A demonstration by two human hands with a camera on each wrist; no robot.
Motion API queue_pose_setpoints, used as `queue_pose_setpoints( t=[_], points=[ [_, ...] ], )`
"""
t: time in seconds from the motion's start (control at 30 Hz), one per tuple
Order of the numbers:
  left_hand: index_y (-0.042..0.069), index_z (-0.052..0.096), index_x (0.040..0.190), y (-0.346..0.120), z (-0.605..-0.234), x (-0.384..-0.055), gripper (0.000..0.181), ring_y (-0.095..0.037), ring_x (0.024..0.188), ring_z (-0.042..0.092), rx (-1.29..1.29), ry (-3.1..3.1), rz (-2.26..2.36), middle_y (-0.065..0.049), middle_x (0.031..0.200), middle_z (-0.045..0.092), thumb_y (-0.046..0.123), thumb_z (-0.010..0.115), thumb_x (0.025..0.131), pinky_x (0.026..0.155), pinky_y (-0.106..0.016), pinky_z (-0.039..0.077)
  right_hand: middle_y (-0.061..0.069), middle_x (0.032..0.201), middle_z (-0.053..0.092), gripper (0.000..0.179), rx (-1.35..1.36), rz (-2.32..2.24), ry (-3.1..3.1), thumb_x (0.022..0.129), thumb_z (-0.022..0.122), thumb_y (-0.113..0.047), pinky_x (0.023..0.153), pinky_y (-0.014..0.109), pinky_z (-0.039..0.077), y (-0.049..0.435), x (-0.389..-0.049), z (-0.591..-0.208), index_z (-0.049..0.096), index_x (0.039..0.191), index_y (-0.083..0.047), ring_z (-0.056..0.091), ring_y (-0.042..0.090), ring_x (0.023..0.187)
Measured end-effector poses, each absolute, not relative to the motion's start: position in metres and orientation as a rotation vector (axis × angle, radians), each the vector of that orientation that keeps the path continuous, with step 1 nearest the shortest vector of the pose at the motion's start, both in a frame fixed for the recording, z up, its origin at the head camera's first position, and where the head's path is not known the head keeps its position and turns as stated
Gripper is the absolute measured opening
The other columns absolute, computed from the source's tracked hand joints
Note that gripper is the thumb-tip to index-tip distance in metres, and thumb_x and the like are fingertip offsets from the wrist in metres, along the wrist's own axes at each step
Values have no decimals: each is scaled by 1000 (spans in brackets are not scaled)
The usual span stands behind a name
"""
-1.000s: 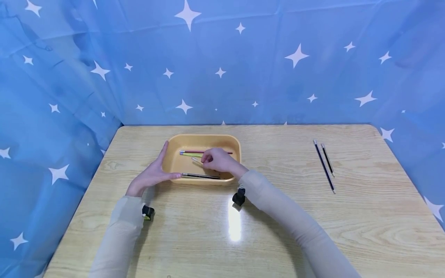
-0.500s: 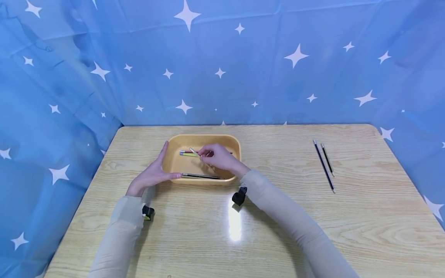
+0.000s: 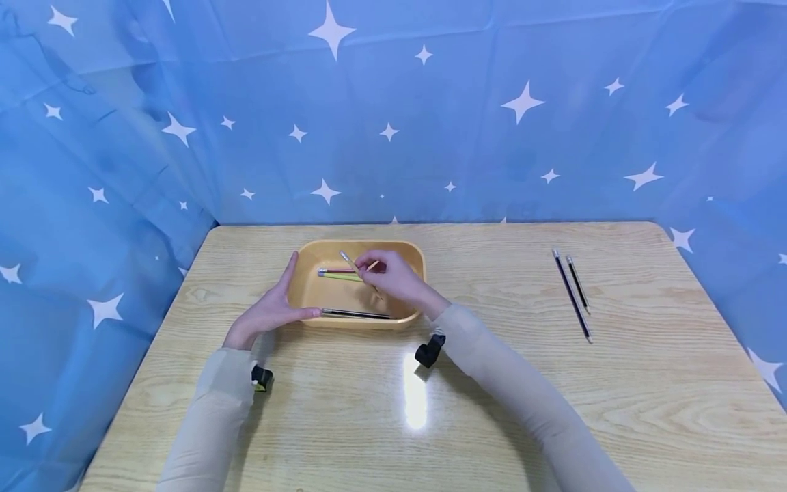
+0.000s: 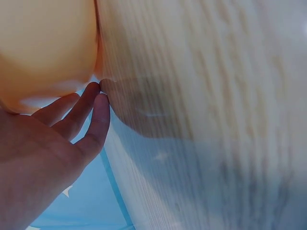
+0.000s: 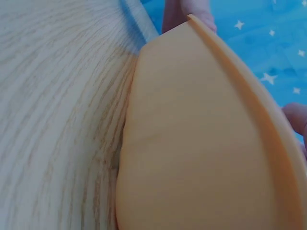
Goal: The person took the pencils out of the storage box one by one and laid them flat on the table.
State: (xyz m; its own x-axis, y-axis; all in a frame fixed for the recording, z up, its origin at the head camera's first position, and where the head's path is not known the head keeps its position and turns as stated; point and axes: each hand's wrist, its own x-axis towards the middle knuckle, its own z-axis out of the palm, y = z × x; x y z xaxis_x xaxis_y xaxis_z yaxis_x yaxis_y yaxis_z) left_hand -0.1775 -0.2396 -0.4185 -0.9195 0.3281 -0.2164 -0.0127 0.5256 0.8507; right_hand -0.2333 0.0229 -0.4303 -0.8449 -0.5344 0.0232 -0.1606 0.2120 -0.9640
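An orange-tan plastic tray [image 3: 363, 325] stands at the left of the table. My left hand [image 3: 270, 305] spreads round its left end, thumb on the front rim; in the left wrist view straight fingers [image 4: 79, 115] touch the outer wall. Over the tray my right hand [image 3: 396, 278] pinches a pale wooden pencil [image 3: 348, 260], eraser end tilted up to the left. Inside lie a dark red pencil [image 3: 335, 270], a yellow-green pencil [image 3: 339, 277] and, along the front wall, a black pencil [image 3: 356, 314]. The tray wall [image 5: 201, 129] hides most of the right hand in the right wrist view.
Farther right on the table [image 3: 492, 396], a long dark pencil [image 3: 572, 295] and a shorter black pencil [image 3: 577, 283] lie side by side. A blue curtain [image 3: 430, 164] with white stars hangs behind the table and along both sides.
My right hand has lifted the pale pencil's eraser end from the tray floor and drawn it slightly up and to the right. The left hand and the tray stay in place.
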Motion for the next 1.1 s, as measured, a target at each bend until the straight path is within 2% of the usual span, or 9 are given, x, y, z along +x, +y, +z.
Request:
queue_pose_setpoints(
  t=[0.1, 0.2, 0.37, 0.53, 0.8, 1.1],
  points=[
    [20, -18, 153, -245, -431, -182, 120, -40, 143, 3, 270, 2433, 1350, -17, 159, -11, 22, 79, 81, 113, -55, 10, 15, 103, 63, 23, -624, -1696, 2162, 93, 60, -6, 62, 26, 48, 26, -231, -426, 64, 113, 6, 59, 38, 87],
    [21, -19, 152, -247, -436, -183, 121, -40, 143, 3, 283, 2440, 1348, -15, 159, -12, 22, 79, 81, 113, -55, 10, 13, 101, 64, 22, -627, -1705, 2171, 93, 60, -5, 63, 24, 47, 28, -229, -422, 64, 113, 5, 60, 32, 82],
    [15, -18, 152, -243, -429, -180, 120, -43, 142, 3, 284, 2430, 1347, -19, 158, -10, 20, 78, 81, 112, -57, 10, 14, 99, 65, 21, -679, -1725, 2178, 93, 61, -3, 66, 25, 48, 33, -226, -417, 65, 112, 5, 58, 18, 76],
    [5, -16, 152, -237, -411, -173, 117, -48, 140, 6, 284, 2411, 1370, -26, 157, -7, 15, 77, 81, 111, -59, 11, 15, 97, 65, 22, -748, -1754, 2166, 92, 60, 0, 70, 25, 50, 39, -224, -413, 64, 112, 8, 59, 17, 78],
    [18, -17, 153, -247, -435, -181, 121, -42, 142, 5, 299, 2449, 1344, -17, 159, -9, 23, 79, 81, 112, -57, 12, 14, 98, 64, 25, -779, -1800, 2166, 91, 59, 3, 73, 27, 49, 52, -220, -407, 63, 115, 7, 59, 20, 82],
    [20, -18, 153, -247, -436, -181, 120, -42, 142, 6, 300, 2429, 1372, -18, 159, -9, 22, 79, 81, 112, -58, 12, 12, 99, 64, 25, -744, -1757, 2210, 93, 59, -1, 72, 29, 48, 63, -217, -399, 64, 116, 4, 59, 22, 86]
  ],
)
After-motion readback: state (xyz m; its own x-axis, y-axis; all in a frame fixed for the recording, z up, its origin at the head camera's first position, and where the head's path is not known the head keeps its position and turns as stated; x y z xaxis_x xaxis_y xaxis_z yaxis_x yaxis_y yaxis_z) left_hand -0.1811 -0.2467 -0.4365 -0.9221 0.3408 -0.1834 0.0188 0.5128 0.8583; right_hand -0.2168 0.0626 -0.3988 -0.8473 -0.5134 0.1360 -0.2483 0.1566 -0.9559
